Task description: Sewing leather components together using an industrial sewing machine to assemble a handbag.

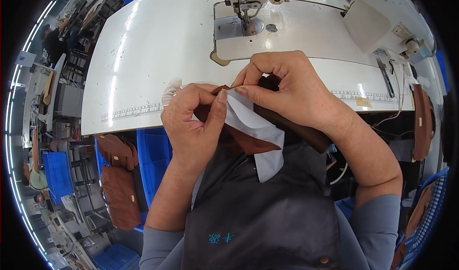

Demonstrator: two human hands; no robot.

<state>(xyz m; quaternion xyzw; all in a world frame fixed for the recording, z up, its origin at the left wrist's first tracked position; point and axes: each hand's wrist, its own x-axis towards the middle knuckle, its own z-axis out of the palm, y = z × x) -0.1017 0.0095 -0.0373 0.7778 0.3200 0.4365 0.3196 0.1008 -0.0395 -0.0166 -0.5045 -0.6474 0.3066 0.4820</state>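
Observation:
Both my hands pinch the top edge of a piece of brown and light grey fabric [248,115] in front of my chest, just over the table's near edge. My left hand [197,117] has thumb and forefinger closed on the edge. Close beside it, my right hand [282,86] pinches the same edge between thumb and fingertips. The grey layer hangs down in folds, with a brown flap below it. Darker brown cloth [296,129] drapes under my right wrist. Beyond my hands stands a sewing machine [248,11], its needle area apart from the fabric.
The white table [138,55] has a ruler strip [136,111] along its near edge. A dark tool like tweezers or snips [385,76] lies at right. Brown leather-like pieces [119,193] hang by a blue bin [154,160] at left. A blue basket [425,217] stands at lower right. People work far left.

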